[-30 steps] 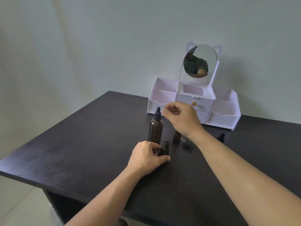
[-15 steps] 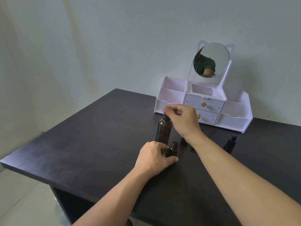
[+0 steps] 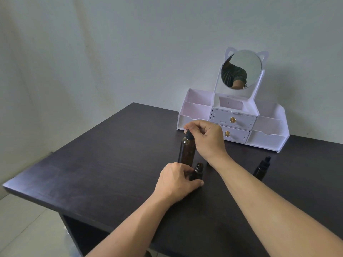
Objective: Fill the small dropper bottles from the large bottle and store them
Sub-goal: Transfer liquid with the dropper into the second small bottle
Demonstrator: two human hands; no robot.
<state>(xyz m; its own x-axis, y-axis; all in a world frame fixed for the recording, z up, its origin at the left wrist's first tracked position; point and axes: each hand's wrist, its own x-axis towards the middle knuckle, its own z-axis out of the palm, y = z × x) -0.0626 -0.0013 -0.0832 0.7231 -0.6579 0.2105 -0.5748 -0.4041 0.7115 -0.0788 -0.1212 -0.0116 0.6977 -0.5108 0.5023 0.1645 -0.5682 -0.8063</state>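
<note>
I am pinching the black dropper cap (image 3: 189, 134) of the large amber bottle (image 3: 186, 152) with my right hand (image 3: 205, 139), and I should be twisting it gently while lifting straight up. My left hand (image 3: 177, 180) is gripping 1 small open bottle (image 3: 197, 171) upright on the dark matte counter (image 3: 111, 164), just in front. Another capped small bottle (image 3: 262, 168) is standing well apart, right.

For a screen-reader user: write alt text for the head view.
A person's right hand pinches the black dropper cap of a tall amber glass bottle while the left hand holds a small uncapped amber bottle on a dark wooden table. Another small capped amber bottle stands right; a white mirrored organizer sits behind.
</note>
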